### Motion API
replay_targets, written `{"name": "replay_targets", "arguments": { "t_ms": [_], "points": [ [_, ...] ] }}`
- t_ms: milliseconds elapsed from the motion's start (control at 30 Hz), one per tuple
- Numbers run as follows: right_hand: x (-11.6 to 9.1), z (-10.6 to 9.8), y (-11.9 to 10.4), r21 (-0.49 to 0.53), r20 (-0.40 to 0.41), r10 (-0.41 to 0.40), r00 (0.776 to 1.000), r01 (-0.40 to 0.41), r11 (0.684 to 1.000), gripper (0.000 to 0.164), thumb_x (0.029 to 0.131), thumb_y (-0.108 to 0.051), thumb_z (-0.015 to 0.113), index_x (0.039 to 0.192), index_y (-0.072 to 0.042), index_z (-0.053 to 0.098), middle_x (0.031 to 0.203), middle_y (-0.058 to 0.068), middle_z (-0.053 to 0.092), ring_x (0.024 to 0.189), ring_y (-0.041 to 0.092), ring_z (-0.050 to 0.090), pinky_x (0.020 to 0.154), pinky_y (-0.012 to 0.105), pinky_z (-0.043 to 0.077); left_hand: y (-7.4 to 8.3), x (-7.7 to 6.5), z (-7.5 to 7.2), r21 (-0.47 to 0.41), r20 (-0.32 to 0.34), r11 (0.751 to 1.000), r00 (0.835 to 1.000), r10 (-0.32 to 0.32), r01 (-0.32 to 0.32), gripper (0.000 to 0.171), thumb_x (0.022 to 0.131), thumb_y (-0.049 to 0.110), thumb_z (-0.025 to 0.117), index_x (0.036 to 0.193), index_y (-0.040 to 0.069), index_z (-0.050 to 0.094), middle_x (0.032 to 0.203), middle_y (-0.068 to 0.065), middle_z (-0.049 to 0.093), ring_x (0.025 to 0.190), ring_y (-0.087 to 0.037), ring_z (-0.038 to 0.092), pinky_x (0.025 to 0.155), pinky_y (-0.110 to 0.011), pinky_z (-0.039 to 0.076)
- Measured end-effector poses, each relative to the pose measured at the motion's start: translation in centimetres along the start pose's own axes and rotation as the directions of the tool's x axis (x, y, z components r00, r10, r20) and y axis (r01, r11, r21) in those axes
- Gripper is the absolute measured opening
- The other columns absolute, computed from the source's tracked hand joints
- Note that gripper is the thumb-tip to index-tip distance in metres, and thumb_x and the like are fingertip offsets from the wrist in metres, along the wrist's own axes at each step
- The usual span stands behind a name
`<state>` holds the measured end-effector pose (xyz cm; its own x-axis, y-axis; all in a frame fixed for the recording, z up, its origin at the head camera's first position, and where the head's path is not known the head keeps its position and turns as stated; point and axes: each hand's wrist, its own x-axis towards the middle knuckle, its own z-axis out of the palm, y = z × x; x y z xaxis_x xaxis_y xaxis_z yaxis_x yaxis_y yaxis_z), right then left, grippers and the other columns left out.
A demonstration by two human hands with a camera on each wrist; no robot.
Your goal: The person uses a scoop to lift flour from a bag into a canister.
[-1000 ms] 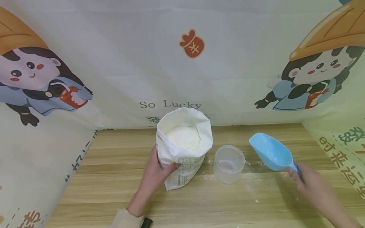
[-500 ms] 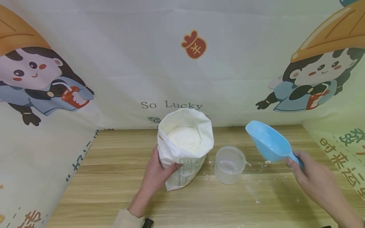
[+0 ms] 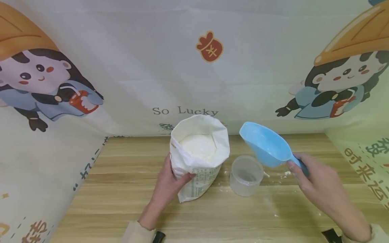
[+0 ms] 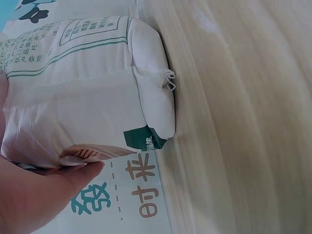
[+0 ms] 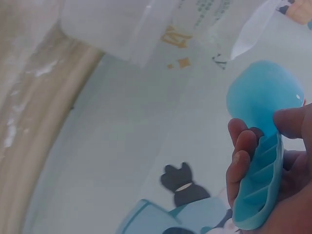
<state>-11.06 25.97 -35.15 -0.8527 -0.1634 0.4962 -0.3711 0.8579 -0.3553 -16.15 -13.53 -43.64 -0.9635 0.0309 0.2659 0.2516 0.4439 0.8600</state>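
An open white bag (image 3: 209, 175) stands on the wooden table in the head view, with white powder (image 3: 199, 146) visible inside. My left hand (image 3: 170, 185) grips the bag's near left side, thumb across its front; the left wrist view shows the bag's bottom edge and printed side. In my right hand (image 3: 316, 179) is a blue scoop (image 3: 267, 143), held by its handle (image 5: 258, 185) and raised off the table. Its bowl looks free of powder and tips toward the bag. Partly beneath the scoop, a clear plastic tub (image 3: 246, 180) stands right of the bag; nothing shows in it.
White powder specks (image 3: 285, 173) lie on the table (image 3: 115, 189) around the tub. A printed cloth (image 3: 136, 67) covers the wall behind and both sides.
My right hand has lifted the scoop and moved it left, from right of the tub to above its back right edge. My left hand still holds the bag in place.
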Motion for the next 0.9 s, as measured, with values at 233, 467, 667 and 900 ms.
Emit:
{"name": "replay_targets", "arguments": {
  "t_ms": [233,467,667,900],
  "points": [
    [2.2,-0.6,-1.9,-0.096,-0.040,-0.203,0.978,0.198,0.975,0.027,0.098,-0.021,0.072,0.119,-0.004,0.069,0.081,-0.002,0.066,0.065,0.014,0.056,0.050,0.031,0.043,0.0,0.1,0.1,0.007,0.000,1.000,1.000,-0.014,0.014,0.100,0.081,0.024,0.090,0.160,0.011,0.030,0.138,-0.018,0.058,0.120,-0.036,0.060,0.099,-0.056,0.051],
    [5.3,-1.7,-4.5,-0.185,-0.096,-0.362,0.927,0.341,0.922,0.055,0.108,-0.055,0.042,0.114,-0.010,0.074,0.089,0.002,0.069,0.067,0.016,0.054,0.049,0.032,0.041,0.0,0.1,-0.1,-0.004,0.001,1.000,1.000,-0.006,0.006,0.099,0.081,0.025,0.090,0.159,0.010,0.031,0.138,-0.018,0.058,0.121,-0.037,0.060,0.099,-0.057,0.051],
    [7.3,-2.5,-6.6,-0.244,-0.077,-0.461,0.884,0.431,0.869,0.066,0.108,-0.060,0.028,0.102,-0.013,0.074,0.076,-0.004,0.060,0.056,0.012,0.044,0.044,0.027,0.030,-0.1,0.1,-0.1,-0.006,0.002,1.000,1.000,-0.005,0.005,0.097,0.081,0.023,0.090,0.158,0.011,0.032,0.137,-0.016,0.059,0.120,-0.035,0.060,0.099,-0.056,0.051],
    [8.7,-3.1,-8.1,-0.289,0.027,-0.467,0.884,0.454,0.843,0.016,0.088,-0.023,0.080,0.093,-0.014,0.068,0.068,-0.006,0.047,0.057,0.013,0.041,0.045,0.027,0.031,-0.1,0.1,0.0,-0.013,-0.004,1.000,1.000,0.007,-0.007,0.095,0.081,0.024,0.090,0.157,0.010,0.034,0.135,-0.016,0.059,0.119,-0.034,0.060,0.099,-0.056,0.051]
  ]
}}
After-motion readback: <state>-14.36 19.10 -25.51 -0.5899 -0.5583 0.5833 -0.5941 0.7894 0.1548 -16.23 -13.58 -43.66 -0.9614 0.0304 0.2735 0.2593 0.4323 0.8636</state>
